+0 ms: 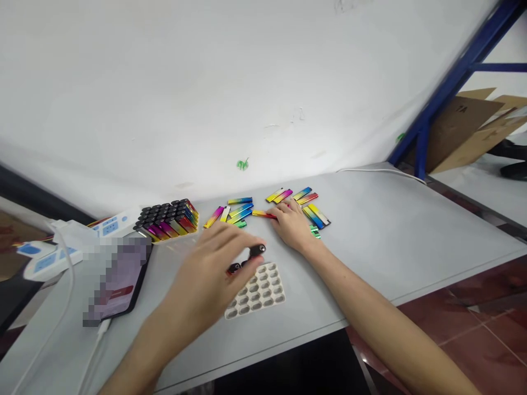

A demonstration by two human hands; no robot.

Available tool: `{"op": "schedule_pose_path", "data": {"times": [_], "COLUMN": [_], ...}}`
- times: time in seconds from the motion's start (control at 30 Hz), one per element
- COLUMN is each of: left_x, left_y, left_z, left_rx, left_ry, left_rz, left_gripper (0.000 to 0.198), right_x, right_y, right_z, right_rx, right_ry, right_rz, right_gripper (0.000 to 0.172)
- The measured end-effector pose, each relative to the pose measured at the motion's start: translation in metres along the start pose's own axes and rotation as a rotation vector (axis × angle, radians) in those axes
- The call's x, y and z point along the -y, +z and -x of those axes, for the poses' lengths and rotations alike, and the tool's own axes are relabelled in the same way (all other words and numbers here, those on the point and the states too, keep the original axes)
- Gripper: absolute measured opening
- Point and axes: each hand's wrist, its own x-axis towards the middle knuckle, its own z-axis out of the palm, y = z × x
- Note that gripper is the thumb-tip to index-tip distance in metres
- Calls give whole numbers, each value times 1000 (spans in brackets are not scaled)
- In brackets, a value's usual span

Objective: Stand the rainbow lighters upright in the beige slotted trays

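Observation:
My left hand (209, 269) pinches a black-ended lighter (257, 250) above a white tray (267, 285) with rows of oval holes. Another black end (234, 267) shows at the tray's back left, beside my fingers. Farther right, my right hand (290, 222) reaches down among scattered colourful lighters; its fingertips touch or lie beside a red and yellow one (263, 214), and whether they grip anything is hidden. Loose lighters (241, 210) lie left of that hand, and more (316, 215) lie to its right.
A block of upright lighters with black ends (168, 219) stands at the back left. Near it are a phone (123, 280) with a cable and white power strips (53, 263). A white wall rises behind the grey table (370, 219); cardboard boxes (465, 126) are at the right.

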Motion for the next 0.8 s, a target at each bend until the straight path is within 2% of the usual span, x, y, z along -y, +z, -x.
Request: {"op": "schedule_pose_path", "data": {"times": [0.1,0.23,0.4,0.57,0.67,0.8], "left_x": [-11,-7,-4,-5,-1,15], "left_y": [15,33,33,32,32,29], "left_z": [1,1,-4,-6,-5,-10], "left_rx": [113,259,362,452,441,268], "left_ry": [36,-26,-113,-152,-196,-331], "left_rz": [-66,-180,-313,-298,-225,-119], "left_gripper": [10,7,6,9,19,37], "right_x": [-1,-2,-3,-3,1,11], "right_y": [0,1,1,-1,-5,-14], "right_z": [2,3,3,5,7,10], "right_rx": [-15,-38,-104,-218,-267,-240], "right_ry": [10,18,33,19,39,138], "right_rz": [-4,-31,-93,-270,-517,-864], "right_gripper": [31,28,29,26,24,23]}}
